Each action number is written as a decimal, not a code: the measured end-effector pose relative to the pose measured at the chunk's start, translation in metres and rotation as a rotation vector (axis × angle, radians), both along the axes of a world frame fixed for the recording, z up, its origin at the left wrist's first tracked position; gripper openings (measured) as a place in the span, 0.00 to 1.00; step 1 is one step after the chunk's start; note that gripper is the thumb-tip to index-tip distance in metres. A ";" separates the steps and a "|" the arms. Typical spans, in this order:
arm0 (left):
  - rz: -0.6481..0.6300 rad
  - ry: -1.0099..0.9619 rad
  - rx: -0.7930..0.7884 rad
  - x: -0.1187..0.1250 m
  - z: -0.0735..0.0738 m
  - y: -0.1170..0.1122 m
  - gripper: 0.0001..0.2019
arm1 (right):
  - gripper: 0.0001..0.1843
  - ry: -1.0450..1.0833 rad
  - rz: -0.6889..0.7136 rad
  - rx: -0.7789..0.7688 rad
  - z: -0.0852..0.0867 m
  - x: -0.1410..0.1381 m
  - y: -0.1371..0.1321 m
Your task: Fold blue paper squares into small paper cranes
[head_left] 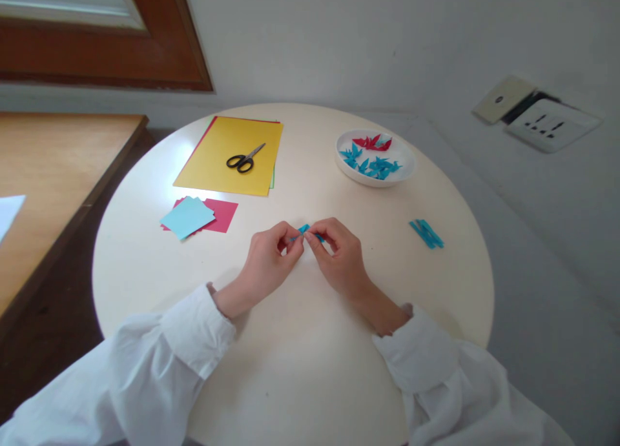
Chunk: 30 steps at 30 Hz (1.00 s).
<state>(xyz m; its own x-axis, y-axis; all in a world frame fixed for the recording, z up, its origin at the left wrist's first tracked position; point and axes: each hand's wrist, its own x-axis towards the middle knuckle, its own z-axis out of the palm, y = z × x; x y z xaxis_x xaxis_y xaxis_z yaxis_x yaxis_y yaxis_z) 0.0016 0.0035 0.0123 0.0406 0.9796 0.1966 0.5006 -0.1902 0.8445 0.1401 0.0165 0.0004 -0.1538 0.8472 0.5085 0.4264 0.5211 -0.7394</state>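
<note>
Between my fingertips, over the middle of the round table, is a small piece of folded blue paper (303,228). My left hand (272,252) pinches it from the left, thumb against forefinger. From the other side my right hand (340,252) pinches the same paper, and the two thumbs nearly touch. Most of the paper is hidden behind the fingers, so its exact folded shape is unclear. Several narrow folded blue paper pieces (426,233) lie to the right of my right hand. Light blue paper squares (188,217) rest on pink-red paper squares (225,215) to the left.
A white dish (351,173) at the back right holds blue paper cranes (380,167) and red paper cranes (372,142). Black-handled scissors (245,161) lie on yellow sheets (208,165) at the back left. The round white table (310,368) stands near a wall socket (552,124) and a wooden table (62,149).
</note>
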 end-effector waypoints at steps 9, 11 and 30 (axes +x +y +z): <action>-0.029 0.017 -0.013 -0.001 0.000 0.002 0.09 | 0.04 0.043 0.015 0.003 -0.003 0.004 0.001; -0.025 0.028 -0.004 -0.002 -0.001 0.002 0.11 | 0.04 0.050 0.011 0.001 -0.004 0.005 0.002; -0.191 0.021 0.200 -0.010 -0.008 0.012 0.19 | 0.05 0.069 0.070 -0.106 -0.004 0.013 0.002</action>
